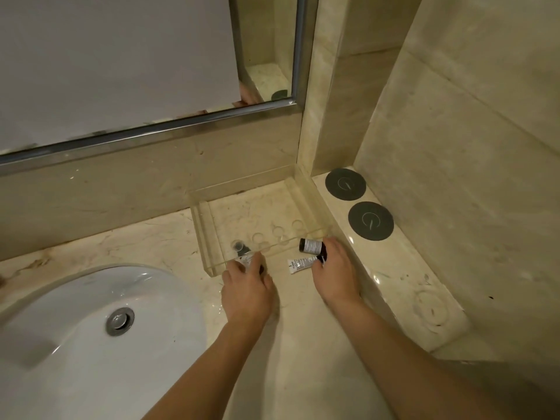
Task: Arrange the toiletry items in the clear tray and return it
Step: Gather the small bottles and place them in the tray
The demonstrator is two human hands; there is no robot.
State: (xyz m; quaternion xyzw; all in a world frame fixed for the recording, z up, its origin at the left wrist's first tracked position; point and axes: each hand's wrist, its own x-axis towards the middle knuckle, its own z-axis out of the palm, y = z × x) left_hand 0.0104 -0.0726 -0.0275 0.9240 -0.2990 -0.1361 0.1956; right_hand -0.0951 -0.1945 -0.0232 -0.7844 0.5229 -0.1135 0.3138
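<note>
The clear tray [306, 189] stands on the marble counter against the back wall, with several round sockets along its front. My left hand [247, 287] grips a small dark bottle with a white label [244, 256] at the tray's front left corner, by the leftmost socket. Just in front of the tray lie a dark bottle [310, 245] and a white tube [300, 265]. My right hand [335, 272] rests on them, its fingers curled over the bottle's right end and the tube's cap; the grip itself is hidden.
A white sink [100, 338] with a metal drain fills the lower left. Two dark round coasters [345, 184] [371, 221] lie on a raised ledge right of the tray. A mirror hangs above the counter and a tiled wall closes the right side.
</note>
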